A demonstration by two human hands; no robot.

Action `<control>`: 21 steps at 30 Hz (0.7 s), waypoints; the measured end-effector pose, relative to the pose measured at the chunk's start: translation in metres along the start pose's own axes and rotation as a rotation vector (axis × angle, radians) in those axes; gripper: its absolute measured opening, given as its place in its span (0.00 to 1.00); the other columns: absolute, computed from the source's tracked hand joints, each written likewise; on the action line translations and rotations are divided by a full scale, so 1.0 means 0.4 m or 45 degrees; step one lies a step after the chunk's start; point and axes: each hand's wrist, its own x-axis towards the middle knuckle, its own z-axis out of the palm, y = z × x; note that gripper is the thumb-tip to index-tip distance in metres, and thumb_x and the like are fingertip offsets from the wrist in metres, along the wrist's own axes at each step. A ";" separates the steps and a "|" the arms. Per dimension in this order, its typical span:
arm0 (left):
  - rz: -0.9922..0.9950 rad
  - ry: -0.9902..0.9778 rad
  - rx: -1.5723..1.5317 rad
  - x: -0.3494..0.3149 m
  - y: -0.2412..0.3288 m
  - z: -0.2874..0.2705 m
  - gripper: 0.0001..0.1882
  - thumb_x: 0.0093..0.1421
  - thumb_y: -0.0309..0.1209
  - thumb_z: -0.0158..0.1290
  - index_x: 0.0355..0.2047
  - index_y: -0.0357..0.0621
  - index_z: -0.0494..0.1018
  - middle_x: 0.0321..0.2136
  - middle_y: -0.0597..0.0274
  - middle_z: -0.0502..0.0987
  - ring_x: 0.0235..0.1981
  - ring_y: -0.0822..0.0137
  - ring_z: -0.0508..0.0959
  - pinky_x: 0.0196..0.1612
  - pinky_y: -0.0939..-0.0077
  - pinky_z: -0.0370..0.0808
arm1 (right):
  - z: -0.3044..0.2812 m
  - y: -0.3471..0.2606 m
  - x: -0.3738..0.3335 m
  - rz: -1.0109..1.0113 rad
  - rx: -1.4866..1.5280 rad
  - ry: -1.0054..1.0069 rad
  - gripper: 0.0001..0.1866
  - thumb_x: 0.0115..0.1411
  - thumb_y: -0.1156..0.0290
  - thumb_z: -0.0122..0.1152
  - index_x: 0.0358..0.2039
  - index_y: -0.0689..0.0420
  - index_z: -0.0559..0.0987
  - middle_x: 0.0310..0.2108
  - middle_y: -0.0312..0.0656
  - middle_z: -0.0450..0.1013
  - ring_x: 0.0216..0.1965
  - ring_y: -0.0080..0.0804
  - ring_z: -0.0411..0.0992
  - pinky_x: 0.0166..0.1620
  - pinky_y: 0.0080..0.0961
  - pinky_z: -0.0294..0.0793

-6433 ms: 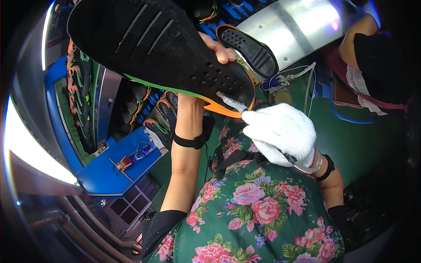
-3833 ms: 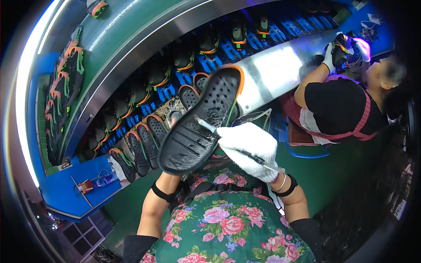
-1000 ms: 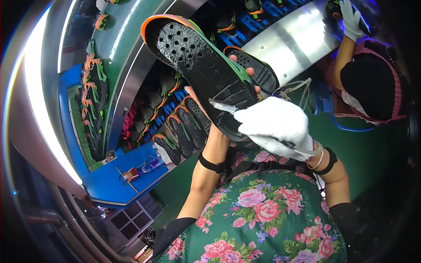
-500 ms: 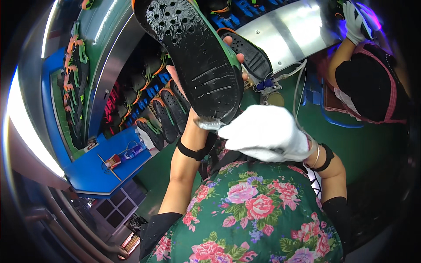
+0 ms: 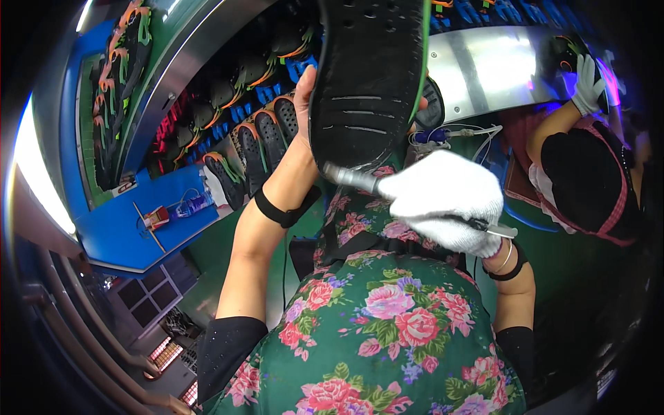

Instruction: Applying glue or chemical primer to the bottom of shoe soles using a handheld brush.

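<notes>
A black shoe [image 5: 366,76] with a bright green edge is held up at the top centre, its underside with holes and grooves facing me. My bare left hand [image 5: 303,100] grips it from behind, the thumb side showing at its left edge and fingertips at its right. In my white-gloved right hand [image 5: 449,200] is a slim brush [image 5: 356,178], its blurred tip at the shoe's lower rounded end. The back of the brush handle sticks out near my right wrist. Wet-looking shine shows along that lower end.
Several black shoe pieces [image 5: 270,135] with orange edges stand on a rack at the left. A blue table [image 5: 128,232] holds a bottle [image 5: 194,203] and a small red item. A metal conveyor cover [image 5: 484,72] curves behind. At right, a co-worker [image 5: 588,152] wears white gloves.
The shoe has moved right and turned more upright. My right hand has shifted right and slightly down, the brush staying at the shoe's lower end. The co-worker's gloved hand has moved down.
</notes>
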 end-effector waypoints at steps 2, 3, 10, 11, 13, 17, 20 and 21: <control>-0.029 0.243 0.233 -0.009 0.010 0.001 0.59 0.58 0.71 0.51 0.75 0.40 0.50 0.70 0.33 0.57 0.64 0.35 0.70 0.61 0.33 0.73 | -0.001 0.009 0.001 -0.087 -0.347 -0.026 0.16 0.51 0.77 0.73 0.43 0.54 0.87 0.44 0.43 0.84 0.41 0.40 0.83 0.46 0.33 0.82; -0.046 0.385 0.339 -0.013 0.014 0.001 0.55 0.60 0.69 0.50 0.75 0.41 0.52 0.70 0.34 0.58 0.65 0.35 0.69 0.62 0.33 0.72 | 0.004 0.012 0.000 -0.178 -0.414 -0.092 0.17 0.52 0.76 0.72 0.44 0.54 0.87 0.45 0.43 0.84 0.42 0.40 0.83 0.46 0.33 0.82; -0.048 0.495 0.000 -0.033 0.051 0.010 0.24 0.66 0.41 0.54 0.56 0.38 0.76 0.51 0.45 0.82 0.49 0.52 0.85 0.56 0.54 0.82 | 0.019 -0.007 0.005 -0.175 -0.133 -0.258 0.15 0.53 0.74 0.74 0.43 0.52 0.87 0.44 0.40 0.84 0.41 0.37 0.83 0.44 0.32 0.82; -0.041 0.481 0.023 -0.035 0.055 0.011 0.23 0.66 0.41 0.54 0.55 0.38 0.76 0.50 0.45 0.82 0.48 0.53 0.85 0.55 0.55 0.83 | 0.008 -0.002 0.012 -0.181 -0.086 -0.215 0.15 0.52 0.74 0.75 0.42 0.51 0.88 0.43 0.39 0.85 0.40 0.36 0.83 0.43 0.31 0.82; -0.042 0.352 0.034 -0.032 0.067 0.008 0.21 0.66 0.41 0.54 0.52 0.38 0.77 0.48 0.46 0.83 0.46 0.53 0.86 0.54 0.57 0.83 | -0.006 0.003 0.020 -0.138 -0.221 -0.106 0.16 0.52 0.75 0.75 0.43 0.51 0.88 0.44 0.39 0.85 0.42 0.37 0.83 0.43 0.31 0.82; -0.079 0.414 0.125 -0.022 0.065 -0.014 0.27 0.65 0.47 0.53 0.56 0.39 0.72 0.53 0.44 0.77 0.50 0.49 0.82 0.55 0.52 0.81 | 0.012 0.007 0.021 -0.223 -0.287 -0.291 0.19 0.50 0.76 0.74 0.44 0.52 0.87 0.45 0.41 0.84 0.43 0.40 0.83 0.44 0.32 0.82; -0.103 0.464 0.311 -0.015 0.062 -0.037 0.46 0.63 0.60 0.51 0.71 0.39 0.61 0.68 0.37 0.65 0.63 0.38 0.73 0.64 0.39 0.72 | 0.025 0.005 0.023 -0.081 -0.106 -0.125 0.17 0.49 0.78 0.74 0.42 0.53 0.88 0.44 0.42 0.84 0.41 0.39 0.83 0.44 0.31 0.81; -0.103 0.476 0.318 -0.013 0.063 -0.041 0.46 0.63 0.60 0.50 0.71 0.39 0.60 0.68 0.36 0.64 0.63 0.37 0.72 0.65 0.39 0.71 | 0.027 0.005 0.026 -0.035 -0.098 -0.027 0.17 0.49 0.78 0.74 0.42 0.53 0.88 0.43 0.43 0.84 0.41 0.39 0.83 0.44 0.31 0.81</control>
